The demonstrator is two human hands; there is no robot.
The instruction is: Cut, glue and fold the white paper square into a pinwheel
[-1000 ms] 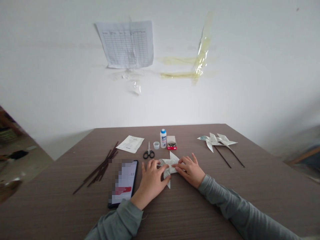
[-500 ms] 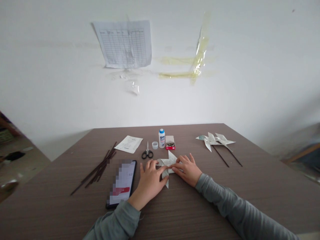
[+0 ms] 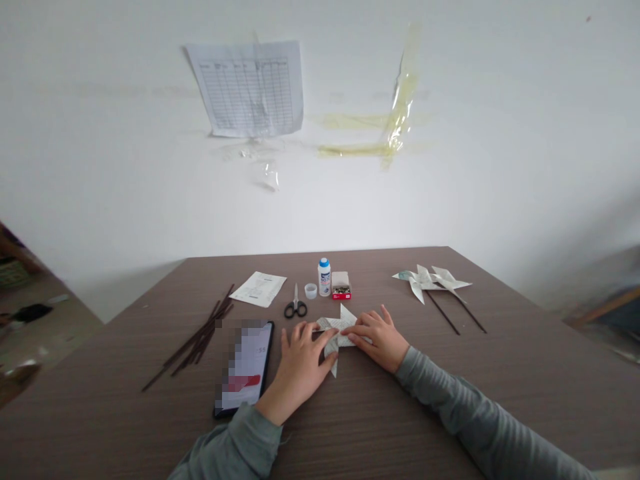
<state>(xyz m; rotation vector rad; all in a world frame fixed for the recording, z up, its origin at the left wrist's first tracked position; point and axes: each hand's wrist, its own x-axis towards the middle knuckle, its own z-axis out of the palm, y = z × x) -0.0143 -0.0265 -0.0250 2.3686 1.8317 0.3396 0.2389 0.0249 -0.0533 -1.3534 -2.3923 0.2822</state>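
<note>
On the brown table (image 3: 450, 413), directly in front of me, lies the folded paper pinwheel (image 3: 340, 324), its printed blades spread and one pointing toward the wall (image 3: 360, 213). My left hand (image 3: 303, 360) covers its left side: the fingers are spread and curved, with the forefinger near the centre and the thumb set well apart from it at the lower blade. My right hand (image 3: 381, 341) comes in from the other side, fingers bent and tips at the paper close to the centre; whether they pinch a fold or only press on it, I cannot tell from this angle.

Containers, noted beyond the hands: one white bottle (image 3: 325, 280), upright, labelled, blue cap (image 3: 324, 262) fitted. Just left of it, one small translucent cup (image 3: 311, 291), upright and open at the top. Just right of the bottle, one red box (image 3: 341, 296), open, with small dark and light pieces (image 3: 341, 290) heaped inside and a pale panel (image 3: 341, 279) at its back.

Also recorded: black-handled scissors (image 3: 295, 309) near the cup; printed paper (image 3: 259, 289) farther left; a bundle of dark sticks (image 3: 203, 340); a phone (image 3: 245, 373), screen up, beside my left forearm; two pinwheels on sticks (image 3: 421, 280) at far right.
</note>
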